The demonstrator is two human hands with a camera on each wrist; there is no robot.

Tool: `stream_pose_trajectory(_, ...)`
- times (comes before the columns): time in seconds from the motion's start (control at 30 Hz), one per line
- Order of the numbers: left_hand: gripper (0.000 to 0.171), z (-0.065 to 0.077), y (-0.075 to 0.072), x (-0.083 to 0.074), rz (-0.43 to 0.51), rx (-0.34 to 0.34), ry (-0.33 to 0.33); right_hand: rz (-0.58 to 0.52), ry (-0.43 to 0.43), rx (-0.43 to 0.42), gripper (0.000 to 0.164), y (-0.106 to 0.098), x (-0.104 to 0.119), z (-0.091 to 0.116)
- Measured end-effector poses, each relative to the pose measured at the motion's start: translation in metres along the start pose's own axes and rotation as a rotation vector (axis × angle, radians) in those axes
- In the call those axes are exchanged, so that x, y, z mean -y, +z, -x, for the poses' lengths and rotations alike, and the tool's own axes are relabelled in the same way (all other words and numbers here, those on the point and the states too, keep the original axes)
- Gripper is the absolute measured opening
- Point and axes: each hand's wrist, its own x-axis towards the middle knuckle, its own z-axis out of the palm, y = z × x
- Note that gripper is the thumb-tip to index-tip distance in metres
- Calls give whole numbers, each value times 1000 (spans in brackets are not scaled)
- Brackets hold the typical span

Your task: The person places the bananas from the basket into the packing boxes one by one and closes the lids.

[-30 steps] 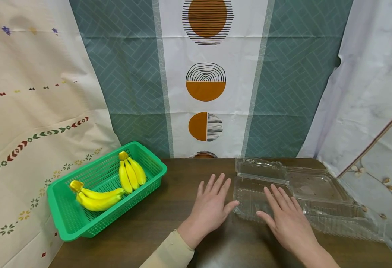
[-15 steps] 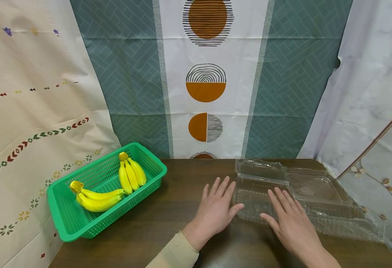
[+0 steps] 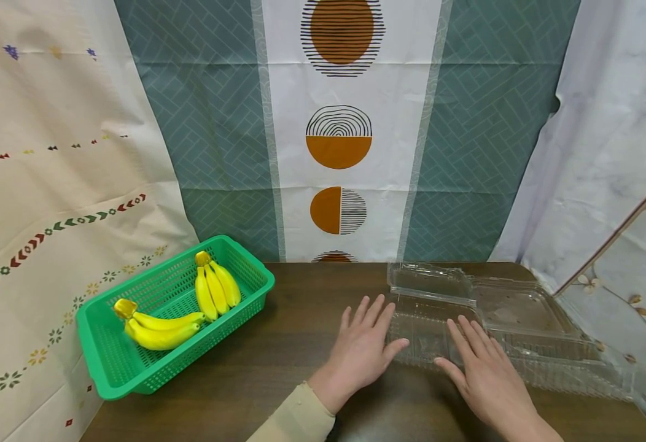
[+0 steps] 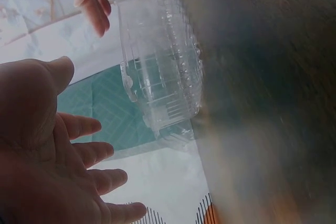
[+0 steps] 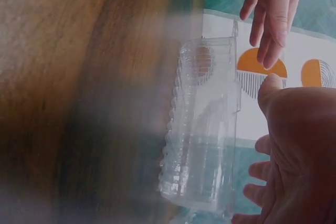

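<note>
My left hand (image 3: pixel 359 352) hovers over the table beside the left edge of a clear plastic clamshell box (image 3: pixel 419 325), fingers spread and palm down. To its right, my right hand (image 3: pixel 487 372) is held above the front right part of that box, fingers straight. Both hands are empty; in the wrist views the clear box (image 4: pixel 163 77) stands apart from the fingers (image 4: pixel 107 181). The box's lid (image 3: pixel 432 279) is folded back behind it. A second clear clamshell box (image 3: pixel 563 359), with its lid (image 3: pixel 522 307) raised behind, lies at the right, partly behind my right hand.
A green plastic basket (image 3: pixel 96 344) stands at the left of the brown table (image 3: pixel 295 319). Inside are two bunches of bananas, one bunch (image 3: pixel 159 331) lying sideways and one bunch (image 3: pixel 216 288) pointing toward me. Patterned cloths (image 3: pixel 218 123) hang behind and at both sides.
Both hands have drifted slightly right and toward me, the left a little more, fingers still straight. The boxes, basket and bananas have stayed in place.
</note>
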Motion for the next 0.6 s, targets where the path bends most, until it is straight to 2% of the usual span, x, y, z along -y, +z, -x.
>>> stream_pose_trajectory(0.27, 78, -3, 6, -2, 13, 20, -12, -5, 0, -5, 86, 4, -6, 4)
stream_pose_trajectory(0.6, 78, -6, 14, -3, 20, 52, -18, 0, 8, 32, 86, 6, -7, 5)
